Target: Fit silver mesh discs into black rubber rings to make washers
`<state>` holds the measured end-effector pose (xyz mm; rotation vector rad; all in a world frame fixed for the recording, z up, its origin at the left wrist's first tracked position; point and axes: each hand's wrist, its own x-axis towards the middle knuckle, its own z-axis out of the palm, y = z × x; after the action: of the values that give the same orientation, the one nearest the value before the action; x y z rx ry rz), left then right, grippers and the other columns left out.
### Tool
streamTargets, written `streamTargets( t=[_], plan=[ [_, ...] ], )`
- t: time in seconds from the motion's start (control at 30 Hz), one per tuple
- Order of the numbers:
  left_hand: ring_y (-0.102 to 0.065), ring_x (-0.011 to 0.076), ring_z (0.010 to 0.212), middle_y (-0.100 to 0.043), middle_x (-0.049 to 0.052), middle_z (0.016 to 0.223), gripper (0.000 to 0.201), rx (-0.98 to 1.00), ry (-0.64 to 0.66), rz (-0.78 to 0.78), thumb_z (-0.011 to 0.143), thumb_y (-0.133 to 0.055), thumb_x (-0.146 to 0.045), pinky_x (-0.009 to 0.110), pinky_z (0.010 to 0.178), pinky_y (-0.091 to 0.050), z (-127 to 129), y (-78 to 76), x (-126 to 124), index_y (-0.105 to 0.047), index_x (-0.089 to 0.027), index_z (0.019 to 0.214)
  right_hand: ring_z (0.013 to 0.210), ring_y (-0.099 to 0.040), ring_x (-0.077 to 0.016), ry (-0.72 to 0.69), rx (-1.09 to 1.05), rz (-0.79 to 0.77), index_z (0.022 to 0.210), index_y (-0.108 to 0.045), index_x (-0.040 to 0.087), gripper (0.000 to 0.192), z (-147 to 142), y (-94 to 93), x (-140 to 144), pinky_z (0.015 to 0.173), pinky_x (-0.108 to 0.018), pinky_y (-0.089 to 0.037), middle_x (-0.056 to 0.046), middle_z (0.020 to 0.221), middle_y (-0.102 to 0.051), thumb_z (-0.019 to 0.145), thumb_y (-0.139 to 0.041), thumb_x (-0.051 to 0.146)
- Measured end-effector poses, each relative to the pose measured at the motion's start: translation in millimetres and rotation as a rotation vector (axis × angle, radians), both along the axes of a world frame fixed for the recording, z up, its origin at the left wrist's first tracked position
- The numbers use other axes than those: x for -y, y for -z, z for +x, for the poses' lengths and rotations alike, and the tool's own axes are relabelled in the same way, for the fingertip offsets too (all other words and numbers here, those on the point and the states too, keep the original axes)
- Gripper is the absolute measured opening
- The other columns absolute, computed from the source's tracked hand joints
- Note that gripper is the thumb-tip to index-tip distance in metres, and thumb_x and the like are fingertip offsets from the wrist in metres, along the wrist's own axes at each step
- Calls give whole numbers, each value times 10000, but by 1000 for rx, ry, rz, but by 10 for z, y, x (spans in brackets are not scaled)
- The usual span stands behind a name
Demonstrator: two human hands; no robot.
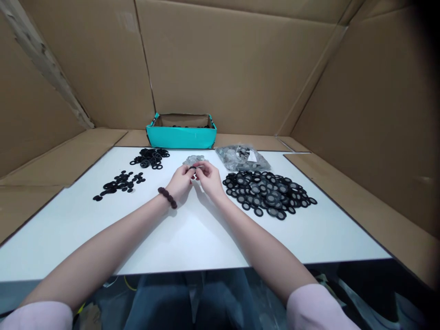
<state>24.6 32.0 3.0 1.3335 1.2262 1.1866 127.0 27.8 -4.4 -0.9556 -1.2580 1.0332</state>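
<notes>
My left hand (pixel 181 181) and my right hand (pixel 209 178) meet over the middle of the white table. Between their fingertips they pinch a small black ring (pixel 193 168), partly covered by the fingers. Just beyond my hands lies a small heap of clear discs (pixel 194 159). To the right spreads a large pile of black rings with pale grey centres (pixel 271 195). Open black rings (pixel 151 158) are heaped at the far left, and small black round pieces (pixel 122 182) lie scattered nearer on that side.
A turquoise box (pixel 181 137) with dark pieces inside stands at the table's back edge. Right of it lies a clear plastic bag (pixel 242 158) of discs with a white label. Cardboard walls (pixel 237 68) enclose the white table (pixel 185 247) at the back and both sides.
</notes>
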Motion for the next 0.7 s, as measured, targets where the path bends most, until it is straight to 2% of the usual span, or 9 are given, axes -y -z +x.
streamTargets(
  t=[0.3,0.47,0.6,0.7],
  plan=[
    [-473,145,576,-498,-1,599,114,-233,45,82,753,-491,-202,286,588,-355,-40,-57,17,-492,-177,641,477,-495,-90,-98,89,-57,713,-585,171,153,137,-99,-70,522,-231,-437,39,519,-552,675,-471,76],
    [-470,135,581,-505,5,622,107,-153,1,36,763,-488,-210,270,560,-374,-10,-83,33,-492,-166,666,509,-534,-94,-74,54,-51,758,-558,183,121,119,-79,-57,548,-234,-462,43,553,-565,680,-514,102],
    [-505,145,636,-534,15,658,105,-77,-4,82,772,-508,-232,267,590,-393,9,-36,28,-507,-163,693,529,-555,-92,5,4,-67,756,-513,187,85,69,-19,-58,574,-235,-485,40,585,-572,699,-537,128],
    [-514,157,670,-547,24,688,94,-124,-46,120,773,-505,-233,280,626,-392,-9,-6,20,-514,-164,710,550,-557,-94,-6,-2,-109,738,-489,181,75,47,10,-71,564,-232,-494,30,608,-564,703,-544,143]
  ],
)
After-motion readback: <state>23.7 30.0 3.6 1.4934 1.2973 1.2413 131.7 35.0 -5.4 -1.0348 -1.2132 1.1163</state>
